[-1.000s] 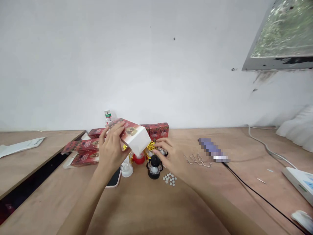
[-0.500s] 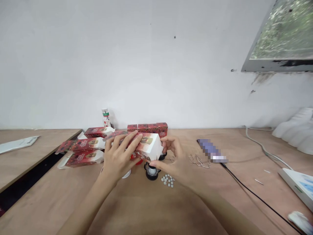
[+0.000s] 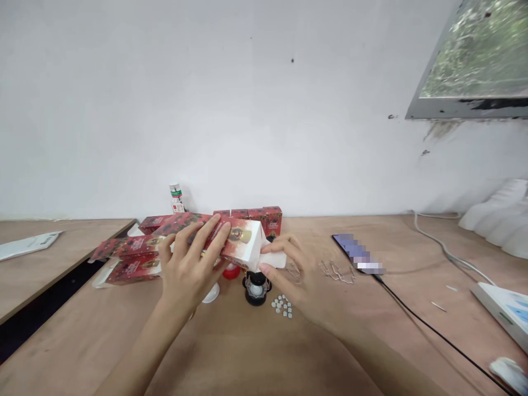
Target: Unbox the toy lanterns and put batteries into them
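Observation:
A red and white cardboard box [image 3: 241, 242] lies on its side in the air above the table. My left hand [image 3: 192, 264] wraps over it from the left, fingers across its printed top. At its white right end, my right hand [image 3: 295, 275] has thumb and fingers around a white flap [image 3: 275, 259] that sticks out. Beneath the box stands a small black lantern [image 3: 256, 294], its top partly covered. Beside it are several silver button cells [image 3: 282, 306]. A red item [image 3: 231, 272] and a white disc [image 3: 211, 293] show partly under my left hand.
Several red boxes [image 3: 134, 269] lie at the left, and a row of them [image 3: 272, 220] stands by the wall. A small bottle [image 3: 176, 198] is behind. To the right are thin bent wires [image 3: 336, 272], a phone [image 3: 357, 254] with a black cable, and a white box [image 3: 505, 313].
The held box has shifted slightly left with my left hand. Its white end flap now extends outward between my right thumb and fingers.

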Available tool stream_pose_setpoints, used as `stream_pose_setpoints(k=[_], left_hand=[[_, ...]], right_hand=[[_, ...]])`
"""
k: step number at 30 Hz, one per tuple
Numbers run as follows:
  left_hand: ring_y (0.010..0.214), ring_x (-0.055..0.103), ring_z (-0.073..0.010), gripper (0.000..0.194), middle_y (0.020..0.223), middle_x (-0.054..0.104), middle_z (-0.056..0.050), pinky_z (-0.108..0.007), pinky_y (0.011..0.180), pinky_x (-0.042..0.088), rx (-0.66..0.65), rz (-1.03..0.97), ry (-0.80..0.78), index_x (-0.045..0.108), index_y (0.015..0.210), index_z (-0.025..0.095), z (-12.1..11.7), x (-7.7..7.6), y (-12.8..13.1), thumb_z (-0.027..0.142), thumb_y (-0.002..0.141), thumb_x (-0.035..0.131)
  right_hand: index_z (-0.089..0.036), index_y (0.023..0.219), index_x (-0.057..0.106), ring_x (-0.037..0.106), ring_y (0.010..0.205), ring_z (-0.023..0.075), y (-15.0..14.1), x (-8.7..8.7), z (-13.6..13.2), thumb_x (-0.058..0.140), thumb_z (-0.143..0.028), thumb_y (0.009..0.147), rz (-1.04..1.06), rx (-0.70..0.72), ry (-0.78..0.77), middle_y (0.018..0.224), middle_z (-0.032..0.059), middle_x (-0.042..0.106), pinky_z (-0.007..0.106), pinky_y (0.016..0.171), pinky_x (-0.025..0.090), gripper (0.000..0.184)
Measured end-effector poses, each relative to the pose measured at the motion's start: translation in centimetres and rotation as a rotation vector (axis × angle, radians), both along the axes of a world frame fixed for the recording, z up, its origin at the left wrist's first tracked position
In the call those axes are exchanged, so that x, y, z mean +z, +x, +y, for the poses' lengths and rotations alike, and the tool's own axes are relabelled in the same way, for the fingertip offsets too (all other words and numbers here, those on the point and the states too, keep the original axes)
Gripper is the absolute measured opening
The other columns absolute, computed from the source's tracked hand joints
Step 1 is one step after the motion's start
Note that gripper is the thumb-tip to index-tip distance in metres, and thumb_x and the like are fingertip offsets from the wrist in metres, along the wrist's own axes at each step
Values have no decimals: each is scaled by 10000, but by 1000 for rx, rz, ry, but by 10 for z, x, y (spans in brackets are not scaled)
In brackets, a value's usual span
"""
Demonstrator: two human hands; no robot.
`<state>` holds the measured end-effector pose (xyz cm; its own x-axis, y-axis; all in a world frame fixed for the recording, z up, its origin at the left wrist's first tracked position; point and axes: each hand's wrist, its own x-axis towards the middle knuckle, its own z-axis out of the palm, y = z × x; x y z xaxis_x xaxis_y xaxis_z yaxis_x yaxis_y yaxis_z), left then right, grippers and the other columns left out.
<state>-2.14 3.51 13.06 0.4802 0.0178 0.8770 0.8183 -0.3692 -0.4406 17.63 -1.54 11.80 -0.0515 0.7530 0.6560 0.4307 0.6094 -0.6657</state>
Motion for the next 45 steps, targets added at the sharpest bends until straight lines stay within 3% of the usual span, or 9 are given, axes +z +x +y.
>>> stream_pose_setpoints(k=[4, 7, 12, 16, 21, 25, 29, 38, 45], left_hand=[[965, 604, -240, 314, 1101, 697, -50, -376, 884, 314, -27, -15, 132, 606, 1148, 213, -1, -5, 5, 279, 841, 604], [1030, 619, -186, 290, 1087, 702, -30, -349, 1010, 265, -93, 51, 151, 592, 1166, 195, 1, -7, 9, 184, 881, 538], [1123, 597, -214, 306, 1115, 685, -82, -390, 1065, 263, -157, 43, 67, 557, 1186, 152, 2, -3, 5, 171, 882, 523], [1094, 615, -238, 291, 1089, 693, -118, -398, 1013, 352, -154, 68, 33, 558, 1165, 121, -3, -1, -11, 185, 884, 526], [880, 697, -199, 359, 1002, 731, -43, -348, 904, 441, -35, 179, -115, 558, 1175, 211, -5, -14, -67, 201, 824, 634], [731, 707, -200, 258, 874, 746, 47, -356, 805, 459, 47, -38, -212, 619, 1092, 293, -9, -25, -121, 249, 838, 613], [881, 694, -258, 346, 1069, 707, 12, -411, 909, 426, 206, -117, -238, 590, 1154, 284, -2, -29, -152, 350, 815, 610], [1049, 634, -276, 383, 1217, 635, -71, -418, 987, 367, 168, 77, -414, 546, 1222, 280, 49, -67, -190, 332, 843, 556], [1184, 531, -338, 376, 1297, 577, -13, -573, 1082, 218, 132, 0, -525, 557, 1201, 343, 62, -69, -195, 478, 851, 528]], right_hand=[[-249, 927, 653, 438, 1180, 249, 1, 5, -3, 563, -490, 803, 308, 249, -327, 1181, 66, 511, 381, 937, 389, 286], [-237, 951, 662, 448, 1186, 268, 4, 10, -4, 493, -557, 832, 563, 470, -532, 1179, 67, 573, 411, 937, 392, 381], [-234, 818, 688, 347, 1292, 295, 7, 17, -10, 478, -605, 815, 716, 522, -587, 1332, 40, 487, 459, 1018, 318, 427], [-261, 797, 673, 317, 1326, 283, 8, 16, -17, 448, -593, 836, 700, 572, -515, 1327, 29, 500, 492, 1023, 329, 403], [-308, 808, 640, 320, 1342, 281, 22, 19, -27, 497, -612, 806, 481, 320, -251, 1369, -25, 454, 532, 1022, 354, 335], [-322, 863, 641, 388, 1307, 287, 34, 27, -30, 416, -536, 875, 393, 219, -124, 1339, -15, 495, 550, 997, 395, 311], [-337, 982, 630, 427, 1286, 259, 38, 32, -29, 295, -397, 929, 361, 185, -94, 1321, -8, 518, 520, 966, 444, 344], [-381, 1072, 588, 323, 1343, 299, 40, 28, -37, 428, -396, 906, 185, 76, 147, 1375, -12, 438, 554, 1022, 370, 231], [-350, 1147, 548, 357, 1308, 286, 36, 29, -32, 503, -291, 882, -52, -2, 185, 1349, 35, 434, 517, 1028, 365, 275]])
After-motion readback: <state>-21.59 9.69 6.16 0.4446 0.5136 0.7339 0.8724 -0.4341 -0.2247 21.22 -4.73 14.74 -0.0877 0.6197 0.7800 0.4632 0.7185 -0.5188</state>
